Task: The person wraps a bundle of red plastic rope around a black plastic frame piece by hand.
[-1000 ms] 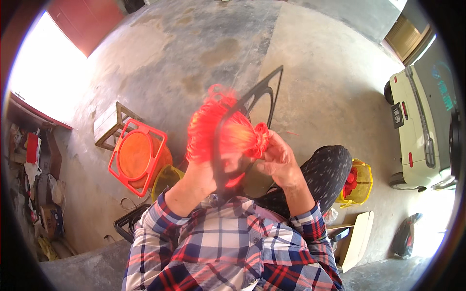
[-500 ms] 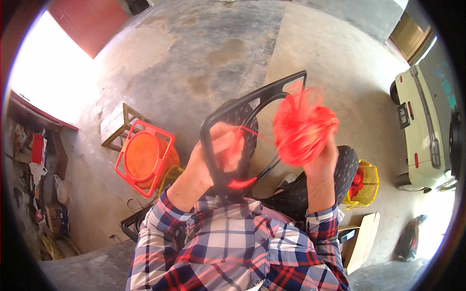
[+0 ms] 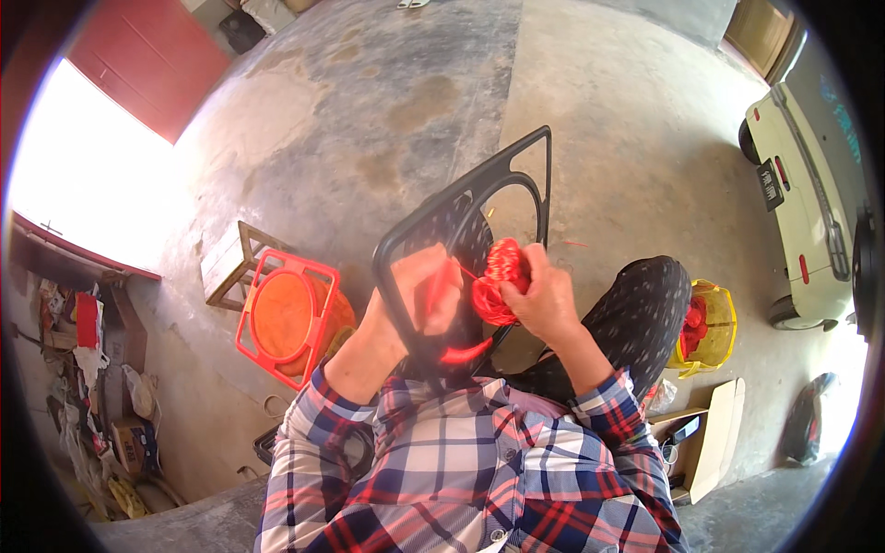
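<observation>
A black plastic frame (image 3: 458,191) with a round ring inside it is tilted over my lap. Shiny red cord (image 3: 467,352) covers a short stretch of the ring near its lower end. My left hand (image 3: 415,288) shows through the frame's left side, its curled fingers closed on a red strand. Just right of it, inside the frame's outline, my right hand (image 3: 546,300) grips a bundle of red cord (image 3: 498,286). A thin strand runs from the bundle toward my left fingers. My left fingertips are partly hidden.
To my left, an orange-red plastic stool (image 3: 284,313) stands beside a small wooden stool (image 3: 226,267). A yellow basket (image 3: 724,318) with red contents and an open cardboard box (image 3: 719,442) are on my right. Beyond is a pale vehicle (image 3: 802,212); clutter (image 3: 88,369) lines the far left.
My right hand has brought the cord bundle left and down, close to my left hand. The bundle, loose and blurred before, now looks more compact. The frame has tilted slightly.
</observation>
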The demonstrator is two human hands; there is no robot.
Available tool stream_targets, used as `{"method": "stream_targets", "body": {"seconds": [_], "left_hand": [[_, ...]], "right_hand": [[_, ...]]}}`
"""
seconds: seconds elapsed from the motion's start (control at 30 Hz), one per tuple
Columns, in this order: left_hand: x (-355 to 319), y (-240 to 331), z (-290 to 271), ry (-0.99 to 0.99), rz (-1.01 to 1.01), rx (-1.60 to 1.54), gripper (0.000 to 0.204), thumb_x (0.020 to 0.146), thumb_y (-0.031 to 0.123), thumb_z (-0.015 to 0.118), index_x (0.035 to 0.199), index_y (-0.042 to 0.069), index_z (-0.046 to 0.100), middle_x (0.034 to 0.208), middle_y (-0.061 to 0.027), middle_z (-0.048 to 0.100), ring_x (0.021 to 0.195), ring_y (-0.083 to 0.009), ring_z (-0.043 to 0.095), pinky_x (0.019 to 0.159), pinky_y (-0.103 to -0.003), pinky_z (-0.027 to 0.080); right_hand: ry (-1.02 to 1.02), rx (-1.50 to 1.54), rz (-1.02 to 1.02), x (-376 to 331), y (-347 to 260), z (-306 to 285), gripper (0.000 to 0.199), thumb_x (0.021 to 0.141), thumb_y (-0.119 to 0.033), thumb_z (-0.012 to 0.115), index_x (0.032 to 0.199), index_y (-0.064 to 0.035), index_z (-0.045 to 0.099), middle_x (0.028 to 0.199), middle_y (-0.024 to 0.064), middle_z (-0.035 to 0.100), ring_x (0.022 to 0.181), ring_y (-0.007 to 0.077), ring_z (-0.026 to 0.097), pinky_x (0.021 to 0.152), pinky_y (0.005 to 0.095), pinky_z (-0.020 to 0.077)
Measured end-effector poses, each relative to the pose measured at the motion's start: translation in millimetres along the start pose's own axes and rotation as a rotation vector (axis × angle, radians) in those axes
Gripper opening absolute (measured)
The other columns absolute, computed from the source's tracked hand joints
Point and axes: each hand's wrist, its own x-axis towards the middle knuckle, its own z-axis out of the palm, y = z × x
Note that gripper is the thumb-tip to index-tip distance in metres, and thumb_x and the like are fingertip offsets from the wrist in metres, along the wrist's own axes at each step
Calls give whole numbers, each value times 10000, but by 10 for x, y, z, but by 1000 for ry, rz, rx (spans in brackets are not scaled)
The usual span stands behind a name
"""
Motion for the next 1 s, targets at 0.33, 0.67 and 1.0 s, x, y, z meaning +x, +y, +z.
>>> {"method": "stream_targets", "body": {"seconds": [0.33,0.67,1.0], "left_hand": [[-302,-207,425,-95,261,172,287,924,202,554,1073,-40,595,771,-96,592,607,-112,501,489,-240,375],[-92,-234,338,-456,-134,-424,532,902,407,485,1244,0,481,971,-271,597,715,-322,611,522,-350,467],[-24,-194,102,-179,111,-323,496,919,411,555,1322,134,473,1093,-7,614,917,-134,598,591,-270,442]], "right_hand": [[-153,1241,139,494,-477,-111,330,846,-133,700,1101,-31,517,1008,61,619,918,142,596,787,278,495],[-406,1252,-115,470,-544,-270,367,788,-150,722,1116,-15,630,1229,82,558,1076,166,540,939,309,407],[84,383,-365,11,-678,-274,611,620,-179,827,1171,-50,596,1014,58,522,923,195,505,816,296,428]]}}
